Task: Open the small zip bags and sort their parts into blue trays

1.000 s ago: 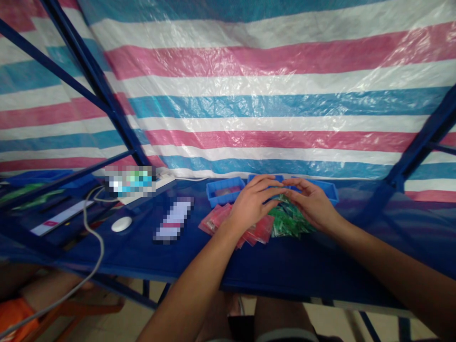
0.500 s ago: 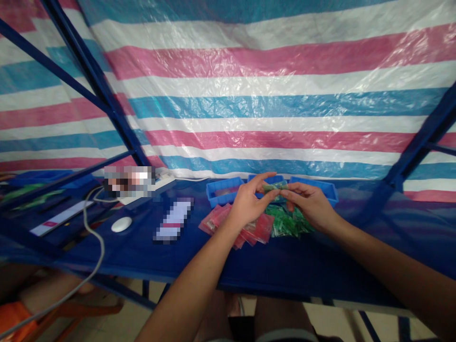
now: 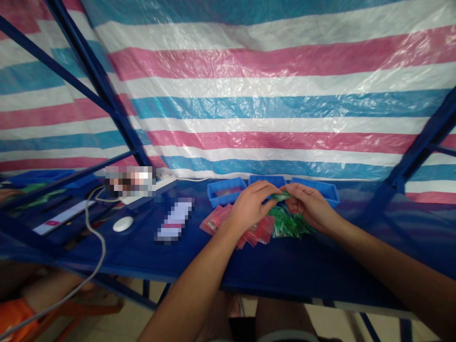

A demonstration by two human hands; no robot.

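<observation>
My left hand (image 3: 250,205) and my right hand (image 3: 309,205) meet above the blue table (image 3: 292,266), both pinching one small green packet (image 3: 282,196) between their fingertips. Under my right hand lies a pile of green packets (image 3: 287,224). A pile of red packets (image 3: 253,232) lies under my left wrist. Three shallow blue trays stand in a row just behind the hands: the left one (image 3: 225,191), the middle one (image 3: 266,180) and the right one (image 3: 318,188).
A white mouse (image 3: 123,223) with a grey cable (image 3: 93,247), a white power strip (image 3: 156,186) and blurred-out items lie to the left. Blue frame bars (image 3: 96,80) cross the left side. A striped tarp (image 3: 270,95) hangs behind. Another person's leg (image 3: 39,294) shows at lower left.
Both hands rose from the piles with a green packet pinched between them, then sank a little towards the table, still holding it.
</observation>
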